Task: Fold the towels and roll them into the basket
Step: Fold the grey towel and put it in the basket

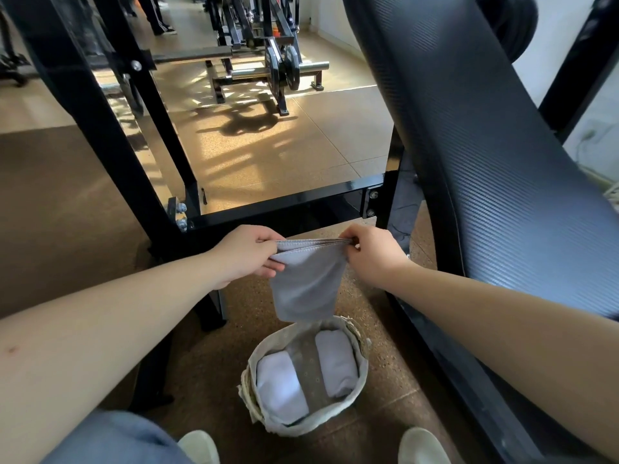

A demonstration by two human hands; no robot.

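I am pinching the grey towel (306,283) by its top corners, left hand (246,254) and right hand (373,256) both clamped; it's hanging limp, light and soft above the basket (360,373).

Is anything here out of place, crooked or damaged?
Nothing stands out. The left hand and right hand pinch the folded grey towel by its top edge; two rolled towels lie apart in the basket.
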